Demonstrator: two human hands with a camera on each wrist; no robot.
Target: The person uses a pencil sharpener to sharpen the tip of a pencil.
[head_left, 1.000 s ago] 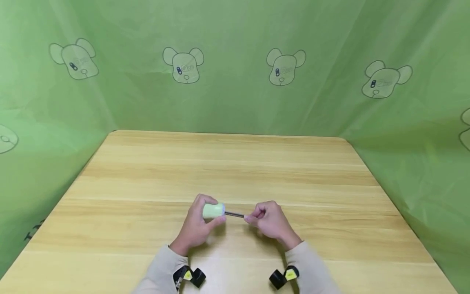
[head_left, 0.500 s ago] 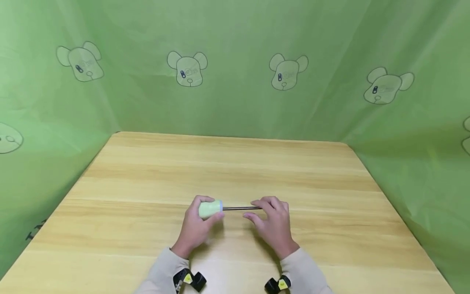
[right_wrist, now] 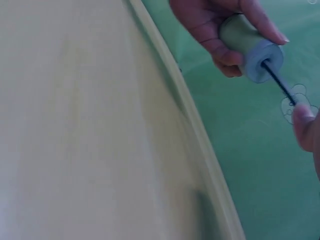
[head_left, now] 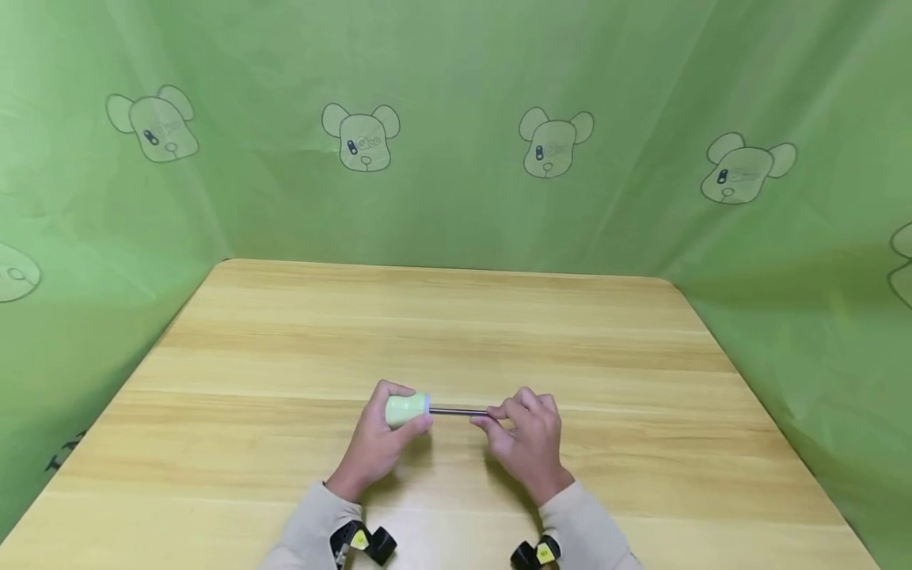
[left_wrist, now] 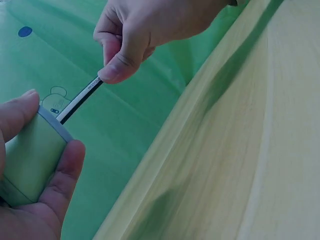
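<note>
My left hand point(head_left: 376, 431) grips a pale green, rounded pencil sharpener point(head_left: 406, 410) with a blue-grey rim, held sideways above the table. A dark pencil point(head_left: 458, 412) sticks out of the hole in its end face. Thumb and fingers of my right hand point(head_left: 527, 435) pinch the pencil's outer end, which they hide. In the left wrist view the pencil point(left_wrist: 80, 100) has black and light stripes and small lettering. The right wrist view shows the pencil entering the sharpener point(right_wrist: 245, 40) through the round opening; its inner tip is out of sight.
Under both hands lies a light wooden table point(head_left: 456, 332). Green cloth point(head_left: 456, 214) printed with bear heads hangs behind it and along both sides. Each wrist carries a small black camera, such as the left camera point(head_left: 381, 546).
My right hand first shifted right along the pencil with its fingers loosened. Now those fingers close on the pencil's end again. My left hand keeps its hold on the sharpener, nearly still.
</note>
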